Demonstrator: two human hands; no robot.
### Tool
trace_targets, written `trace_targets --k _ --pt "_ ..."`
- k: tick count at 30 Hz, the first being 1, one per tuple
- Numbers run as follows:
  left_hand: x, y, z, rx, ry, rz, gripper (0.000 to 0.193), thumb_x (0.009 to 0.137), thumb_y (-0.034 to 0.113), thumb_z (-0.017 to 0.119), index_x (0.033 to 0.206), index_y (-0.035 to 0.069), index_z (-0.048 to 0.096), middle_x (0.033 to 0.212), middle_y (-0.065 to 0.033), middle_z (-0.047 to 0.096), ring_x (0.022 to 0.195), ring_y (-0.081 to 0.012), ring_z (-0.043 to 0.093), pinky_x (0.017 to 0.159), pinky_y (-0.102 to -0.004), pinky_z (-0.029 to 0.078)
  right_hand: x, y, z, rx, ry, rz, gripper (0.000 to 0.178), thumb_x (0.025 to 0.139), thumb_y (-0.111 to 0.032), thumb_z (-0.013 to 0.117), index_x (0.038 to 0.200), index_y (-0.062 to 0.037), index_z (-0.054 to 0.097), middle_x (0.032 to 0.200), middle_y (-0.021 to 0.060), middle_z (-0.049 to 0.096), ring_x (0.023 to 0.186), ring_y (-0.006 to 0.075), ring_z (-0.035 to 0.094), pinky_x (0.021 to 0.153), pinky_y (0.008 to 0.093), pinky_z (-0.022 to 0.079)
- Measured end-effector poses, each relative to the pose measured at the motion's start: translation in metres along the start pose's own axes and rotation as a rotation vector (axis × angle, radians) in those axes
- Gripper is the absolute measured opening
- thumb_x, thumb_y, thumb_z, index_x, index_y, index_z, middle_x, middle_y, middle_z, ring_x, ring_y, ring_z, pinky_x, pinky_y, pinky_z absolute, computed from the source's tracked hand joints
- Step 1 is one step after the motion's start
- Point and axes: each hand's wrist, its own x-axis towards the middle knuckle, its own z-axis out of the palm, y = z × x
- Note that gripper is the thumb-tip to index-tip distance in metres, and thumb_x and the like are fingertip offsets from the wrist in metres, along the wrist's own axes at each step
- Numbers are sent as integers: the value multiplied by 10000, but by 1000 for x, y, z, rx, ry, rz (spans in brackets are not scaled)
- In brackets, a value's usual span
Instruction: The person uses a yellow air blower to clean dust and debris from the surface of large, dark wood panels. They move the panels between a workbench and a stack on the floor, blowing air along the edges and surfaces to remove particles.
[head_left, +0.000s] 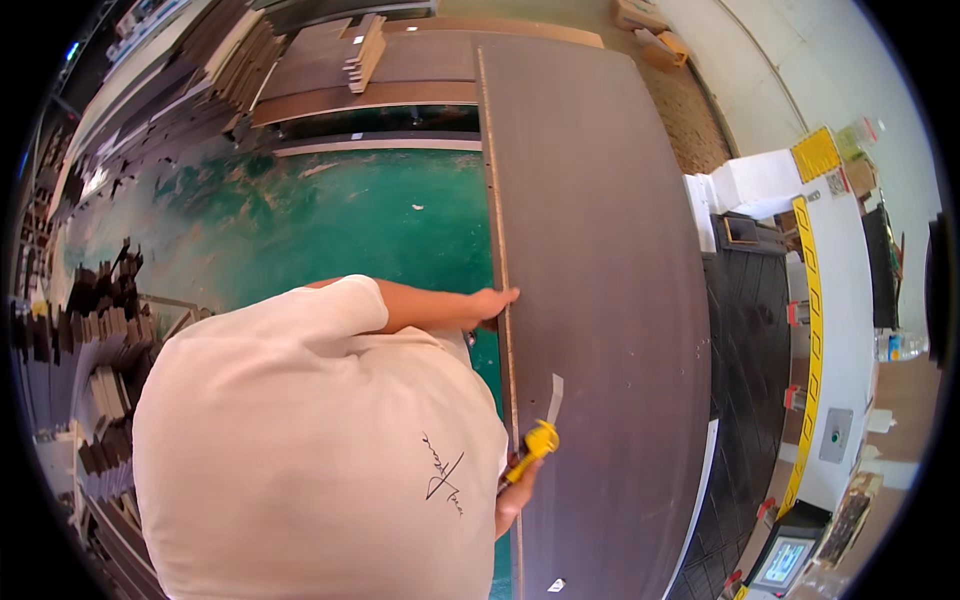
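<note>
Beside the long dark board: a pale T-shirt fills the lower left, seen from above, with both bare hands brought to the board's left edge.
Board: brown-grey and flat, right of centre, running from the top of the view to the bottom.
Left hand: at the edge, about midway down the view, fingertips over the top face; whether it grips or only rests there, I cannot tell.
Right hand: lower on the same edge, closed around what looks like a yellow tape measure.
Pale strip: short, just above the yellow case and over the board; perhaps its blade.
Step in hand: judging by the pose, tending the edge with the measuring tool ready.
Next move: would call for a steady edge, a firm hold on the tool and the strip kept unbent.
Green floor: left of the board.
White machine: far right, yellow-trimmed.
</note>
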Motion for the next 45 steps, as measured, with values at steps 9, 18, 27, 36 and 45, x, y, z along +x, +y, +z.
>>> trace_targets --k 9,18,27,36,45 --pt "97 82 -86 -339 210 240 587 1094 529 413 1260 6 623 1217 -119 682 1045 -283 679 901 -455 567 66 -15 73 -523 -213 -7 537 1106 -526 395 1011 -32 584 788 75 617 575 171 559 530 294 459" --pt "165 178 -191 -354 314 350 516 1098 488 450 1266 38 638 1179 -83 691 1034 -216 654 858 -416 554 128 -40 323 -1054 -439 -74 488 1089 -344 527 1463 -30 545 810 47 640 674 115 582 632 297 467" --pt "187 258 -219 -364 410 272 593 1085 569 427 1269 52 652 1206 -100 689 1039 -243 668 838 -446 550 135 -59 397 -1314 -260 9 511 1075 -398 533 1449 -53 582 789 41 627 737 121 574 713 316 485" --pt "131 188 -172 -406 77 142 664 1072 636 374 1342 71 594 1258 -109 683 1130 -264 684 951 -456 563 152 -66 352 -1098 -335 -39 491 1073 -444 543 1365 -55 615 798 4 602 724 116 531 687 296 449" --pt "183 262 -221 -346 308 241 618 1094 551 409 1308 1 592 1245 -149 684 1063 -319 708 870 -515 597 205 -40 334 -666 -260 105 353 1081 -431 541 1100 -89 628 782 -10 590 666 90 516 602 246 422"
